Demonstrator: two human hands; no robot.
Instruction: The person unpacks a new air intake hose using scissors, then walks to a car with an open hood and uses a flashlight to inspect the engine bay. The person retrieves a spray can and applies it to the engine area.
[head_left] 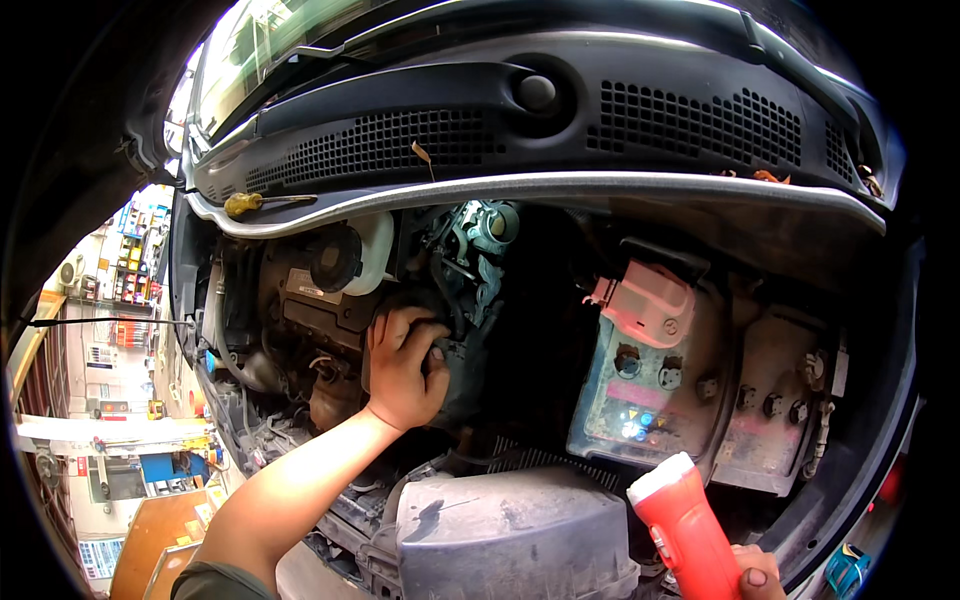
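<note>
Inside a car's engine bay, my left hand (405,370) reaches in over the engine with its fingers curled and thumb bent inward. Its fingertips press at a dark part beside the engine, and what they hold, if anything, is hidden. Just beyond is a black round cap on a whitish reservoir (372,250). A grey metal throttle body (490,225) sits to the far right of that hand. At the lower right, my right hand (757,575) grips a red flashlight (690,530) with a white head, pointed toward the battery (650,405).
A pinkish terminal cover (650,305) sits on the battery. A dusty black box (515,535) fills the near middle. A screwdriver (265,203) with a yellow handle lies on the far left ledge, below the vented cowl (400,145). A thin rod (110,322) crosses at left.
</note>
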